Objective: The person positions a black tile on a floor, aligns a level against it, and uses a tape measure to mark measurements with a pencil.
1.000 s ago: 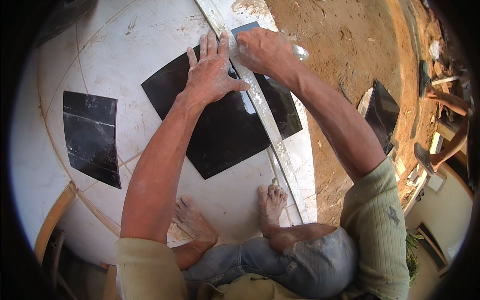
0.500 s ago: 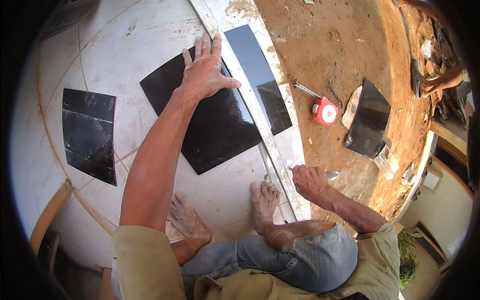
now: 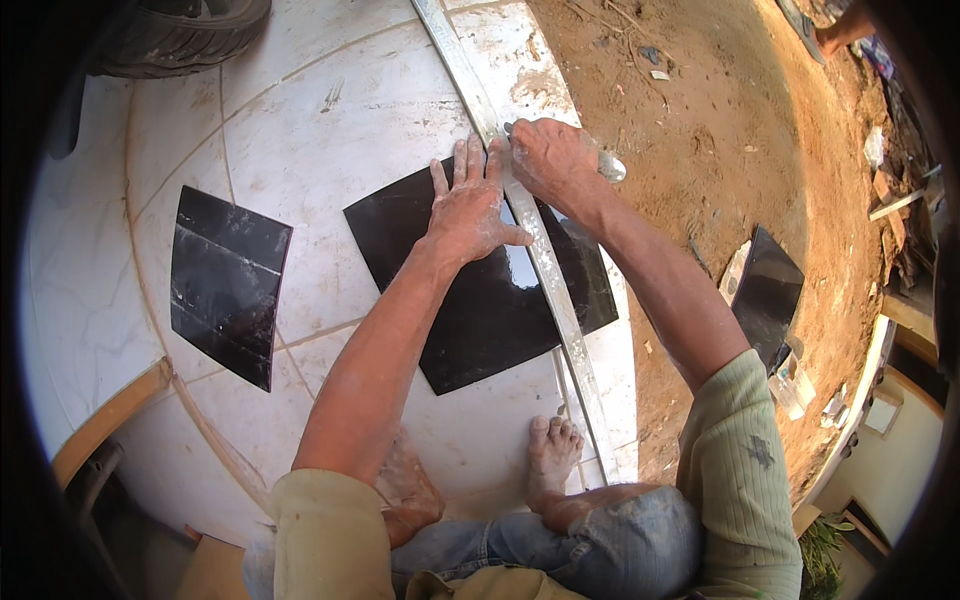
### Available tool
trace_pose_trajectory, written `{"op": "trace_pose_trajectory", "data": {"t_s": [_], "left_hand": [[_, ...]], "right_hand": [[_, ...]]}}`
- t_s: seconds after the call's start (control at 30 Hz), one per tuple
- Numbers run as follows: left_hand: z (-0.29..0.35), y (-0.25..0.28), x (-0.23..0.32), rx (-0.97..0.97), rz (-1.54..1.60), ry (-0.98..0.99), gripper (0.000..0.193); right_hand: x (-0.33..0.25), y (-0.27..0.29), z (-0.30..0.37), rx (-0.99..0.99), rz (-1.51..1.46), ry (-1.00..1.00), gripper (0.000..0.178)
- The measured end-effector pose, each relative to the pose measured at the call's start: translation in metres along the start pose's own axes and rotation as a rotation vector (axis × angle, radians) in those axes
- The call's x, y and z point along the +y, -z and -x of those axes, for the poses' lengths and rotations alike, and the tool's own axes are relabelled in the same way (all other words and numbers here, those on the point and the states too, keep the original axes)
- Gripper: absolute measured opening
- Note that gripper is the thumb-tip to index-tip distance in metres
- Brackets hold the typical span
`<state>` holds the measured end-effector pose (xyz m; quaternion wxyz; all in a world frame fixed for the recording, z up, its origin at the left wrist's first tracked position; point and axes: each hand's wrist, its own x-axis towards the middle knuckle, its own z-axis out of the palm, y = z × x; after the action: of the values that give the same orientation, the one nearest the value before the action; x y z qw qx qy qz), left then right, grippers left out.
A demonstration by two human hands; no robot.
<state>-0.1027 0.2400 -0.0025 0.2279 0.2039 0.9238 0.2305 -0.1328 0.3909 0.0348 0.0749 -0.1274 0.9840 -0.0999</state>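
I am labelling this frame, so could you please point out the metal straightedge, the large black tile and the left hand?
metal straightedge (image 3: 560,320), head view, bare middle.
large black tile (image 3: 480,320), head view, glossy face.
left hand (image 3: 468,208), head view, back of hand.

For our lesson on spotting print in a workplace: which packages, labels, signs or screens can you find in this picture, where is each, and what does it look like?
None can be made out. In view are only black tiles, a metal straightedge and small blurred clutter at the right edge.

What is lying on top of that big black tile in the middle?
On the big black tile lie a long metal straightedge and the left hand, pressed flat. The right hand grips a tool at the straightedge; its tip is hidden.
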Motion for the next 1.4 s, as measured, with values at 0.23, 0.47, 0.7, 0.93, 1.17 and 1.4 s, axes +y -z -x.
{"op": "trace_pose_trajectory", "data": {"t_s": [0.23,0.47,0.7,0.93,1.17,1.4], "left_hand": [[0.000,-0.003,-0.003,0.029,-0.036,-0.019,0.128],[-0.003,-0.018,-0.007,0.115,-0.051,-0.041,0.133],[-0.002,-0.014,-0.016,0.080,-0.076,-0.026,0.136],[-0.004,-0.002,-0.004,0.042,-0.061,-0.017,0.140],[0.000,-0.002,-0.006,0.000,-0.021,0.027,0.138],[-0.003,0.001,-0.001,-0.016,-0.027,-0.041,0.133]], "right_hand": [[0.005,-0.011,-0.002,0.126,0.011,0.159,0.022],[-0.006,-0.011,0.074,-0.120,0.087,0.086,0.011],[-0.016,-0.004,0.278,-0.578,0.097,0.201,0.016],[0.015,0.034,0.196,-0.257,0.300,-0.044,0.013],[0.008,-0.002,0.221,0.033,-0.237,-0.248,0.023],[-0.039,-0.075,0.333,-0.138,-0.250,-0.393,0.038]]}}
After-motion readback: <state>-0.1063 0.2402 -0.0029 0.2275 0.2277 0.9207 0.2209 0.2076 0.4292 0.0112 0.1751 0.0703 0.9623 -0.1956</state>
